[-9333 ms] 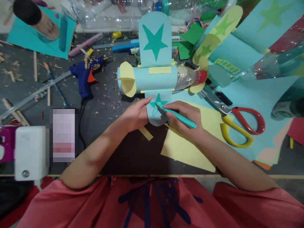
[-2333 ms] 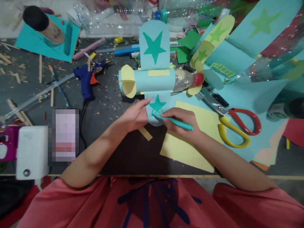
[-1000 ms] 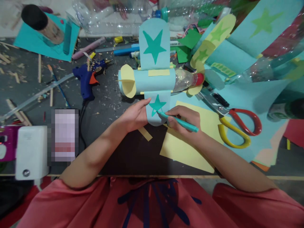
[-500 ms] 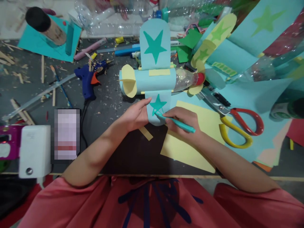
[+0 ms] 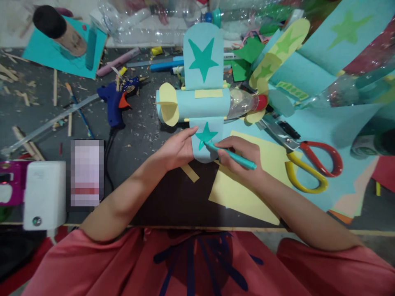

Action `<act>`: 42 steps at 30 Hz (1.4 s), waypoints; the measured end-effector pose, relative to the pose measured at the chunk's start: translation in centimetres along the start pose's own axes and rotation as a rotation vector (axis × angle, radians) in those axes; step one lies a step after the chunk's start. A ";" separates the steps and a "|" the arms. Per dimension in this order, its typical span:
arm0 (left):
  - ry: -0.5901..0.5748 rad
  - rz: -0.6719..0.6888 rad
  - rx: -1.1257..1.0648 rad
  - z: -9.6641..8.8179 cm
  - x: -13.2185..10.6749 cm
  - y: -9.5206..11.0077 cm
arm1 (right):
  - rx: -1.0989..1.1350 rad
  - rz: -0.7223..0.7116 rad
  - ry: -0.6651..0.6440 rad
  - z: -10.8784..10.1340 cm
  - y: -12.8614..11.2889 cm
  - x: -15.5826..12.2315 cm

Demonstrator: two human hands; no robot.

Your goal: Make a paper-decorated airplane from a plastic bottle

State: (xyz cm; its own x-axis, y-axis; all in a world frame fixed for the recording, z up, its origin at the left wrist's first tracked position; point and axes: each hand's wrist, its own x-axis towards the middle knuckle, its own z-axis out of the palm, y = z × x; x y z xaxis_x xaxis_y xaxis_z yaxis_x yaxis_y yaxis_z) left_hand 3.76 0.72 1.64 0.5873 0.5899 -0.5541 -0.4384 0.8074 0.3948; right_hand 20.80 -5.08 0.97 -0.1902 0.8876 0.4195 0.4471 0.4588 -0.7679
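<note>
A toy plane (image 5: 203,105) made from a plastic bottle wrapped in light blue paper lies across the middle, its red cap pointing right. My left hand (image 5: 180,150) grips the edge of its near paper wing (image 5: 200,155), thumb on top and fingers beneath. In my right hand (image 5: 242,154) is a teal marker pen (image 5: 242,160), its tip on the teal star (image 5: 206,133) drawn on that wing. The far wing (image 5: 203,35) carries a fully coloured teal star. Yellow paper pieces (image 5: 168,105) form the tail.
Yellow paper (image 5: 247,193) lies under my right forearm, beside red-and-yellow-handled scissors (image 5: 308,164). Left are a blue glue gun (image 5: 114,107), a phone (image 5: 87,172) and a white power bank (image 5: 45,195). A second bottle plane (image 5: 308,70) stands at right. Plastic bottles (image 5: 148,33) line the back.
The marker tip has shifted slightly right and up over the near star, and more of the star is filled with teal. My left hand keeps its grip on the wing.
</note>
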 end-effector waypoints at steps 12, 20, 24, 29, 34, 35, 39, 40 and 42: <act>0.019 0.000 -0.014 0.2 0.0 0.0 | 0.053 0.008 0.009 0.2 0.1 -0.1; 0.044 -0.016 0.008 0.1 0.1 0.1 | 0.174 0.066 0.149 -0.5 0.5 -0.2; 0.046 -0.027 -0.005 0.0 0.1 0.1 | 0.235 0.163 0.089 -1.2 0.7 0.1; 0.027 0.004 -0.046 0.2 0.0 0.1 | 0.227 0.260 0.020 -1.1 0.1 0.7; 0.034 -0.009 -0.024 0.5 -0.2 0.1 | 0.252 0.366 -0.016 -0.9 -0.2 0.9; 0.035 -0.013 -0.031 0.5 -0.2 0.1 | 0.255 0.369 -0.022 -0.8 -0.1 0.8; 0.009 0.002 -0.054 0.2 -0.1 0.0 | 0.258 0.320 -0.051 -0.6 0.3 0.5; 0.004 0.008 -0.051 0.2 0.0 0.0 | 0.253 0.313 -0.056 -0.5 0.4 0.4; 0.006 0.012 -0.036 0.2 0.0 -0.1 | 0.239 0.309 -0.058 -0.5 0.5 0.4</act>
State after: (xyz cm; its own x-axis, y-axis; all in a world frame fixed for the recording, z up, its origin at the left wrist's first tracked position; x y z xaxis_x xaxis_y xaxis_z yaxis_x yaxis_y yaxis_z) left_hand 3.88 0.65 1.75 0.5775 0.5997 -0.5539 -0.4697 0.7991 0.3754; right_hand 21.41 -4.50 1.00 -0.1308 0.9831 0.1281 0.2763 0.1602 -0.9476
